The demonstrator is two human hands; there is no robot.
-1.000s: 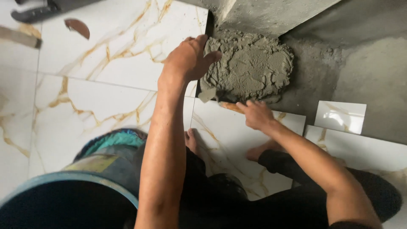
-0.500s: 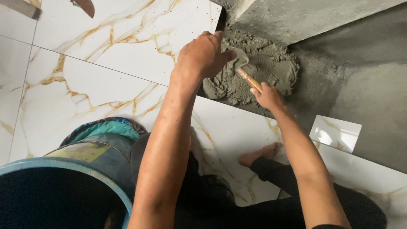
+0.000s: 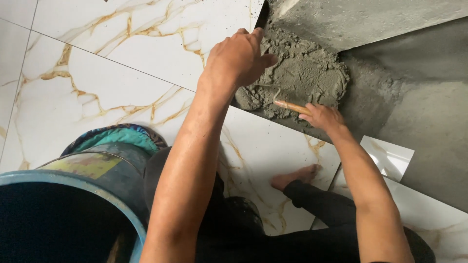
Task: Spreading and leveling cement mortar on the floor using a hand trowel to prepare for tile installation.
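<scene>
Right now, in the head view, you are at the stage of spreading and shaping a mound of wet grey mortar (image 3: 302,78) that sits on the bare grey floor (image 3: 414,97), right at the edge of the laid marble-pattern tiles (image 3: 122,63). Your right hand (image 3: 321,116) is closed around the wooden handle of a trowel (image 3: 287,104), whose blade looks buried in the near side of the mound. Your left hand (image 3: 239,61) is loosely curled, fingers bent rather than spread, with the fingertips and thumb resting on the left rim of the mortar beside the tile edge. As a judgement, the mound looks lumpy and not level, so the next move calls for a firm, flat drag of the blade while the other hand keeps clear of it. A blue bucket (image 3: 73,204) stands near your knee, and a small loose tile piece (image 3: 390,158) lies just past your right forearm.
</scene>
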